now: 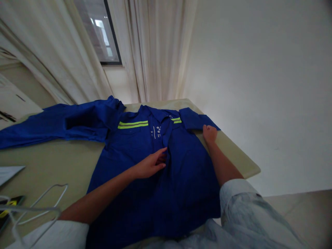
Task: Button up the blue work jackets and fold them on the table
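A blue work shirt (155,193) with yellow reflective stripes (132,125) was spread flat on the table (52,155). The left hand (149,165) lay open on the placket (166,138), gripping nothing; whether the right hand (209,134) held the sleeve (193,118) could not be told.

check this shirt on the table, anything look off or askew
The blue work shirt lies lopsided: one sleeve stretches far out sideways, while the other sleeve sits bunched short near the far corner of the table. The front looks rumpled beside the left hand.
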`<state>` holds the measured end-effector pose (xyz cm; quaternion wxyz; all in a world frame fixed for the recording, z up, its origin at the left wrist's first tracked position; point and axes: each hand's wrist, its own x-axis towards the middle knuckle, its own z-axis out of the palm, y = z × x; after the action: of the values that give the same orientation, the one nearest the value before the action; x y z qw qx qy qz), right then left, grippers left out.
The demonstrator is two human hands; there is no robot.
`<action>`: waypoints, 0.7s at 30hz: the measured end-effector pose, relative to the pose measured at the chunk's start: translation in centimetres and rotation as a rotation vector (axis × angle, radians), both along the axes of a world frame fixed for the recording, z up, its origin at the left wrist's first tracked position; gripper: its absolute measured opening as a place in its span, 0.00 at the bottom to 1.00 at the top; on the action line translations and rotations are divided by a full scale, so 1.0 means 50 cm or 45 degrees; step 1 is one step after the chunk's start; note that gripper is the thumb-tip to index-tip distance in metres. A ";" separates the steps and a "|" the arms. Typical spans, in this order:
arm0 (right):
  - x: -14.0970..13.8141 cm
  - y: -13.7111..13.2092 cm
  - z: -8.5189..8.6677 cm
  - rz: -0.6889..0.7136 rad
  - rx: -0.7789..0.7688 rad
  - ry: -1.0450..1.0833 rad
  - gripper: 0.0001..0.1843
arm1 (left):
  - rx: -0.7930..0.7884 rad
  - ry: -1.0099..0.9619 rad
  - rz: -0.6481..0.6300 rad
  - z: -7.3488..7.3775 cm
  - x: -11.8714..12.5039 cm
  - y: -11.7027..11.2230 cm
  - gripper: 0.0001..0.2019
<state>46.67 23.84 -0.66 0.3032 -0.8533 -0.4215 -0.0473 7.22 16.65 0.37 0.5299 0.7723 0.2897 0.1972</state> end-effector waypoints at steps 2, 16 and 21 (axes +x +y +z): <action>-0.001 -0.008 0.008 0.015 0.034 -0.011 0.22 | 0.288 0.083 0.037 0.013 -0.018 -0.034 0.34; -0.369 -0.259 0.161 2.078 -0.222 -0.014 0.20 | 0.565 0.386 0.211 0.021 -0.059 -0.335 0.23; -0.373 -0.293 0.142 1.928 -0.489 -0.170 0.18 | 0.377 0.162 0.035 0.026 -0.022 -0.391 0.32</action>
<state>28.02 9.19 6.43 0.0740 -0.3665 -0.9068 0.1948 6.10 -2.91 1.68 0.3882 0.8488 0.3008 0.1957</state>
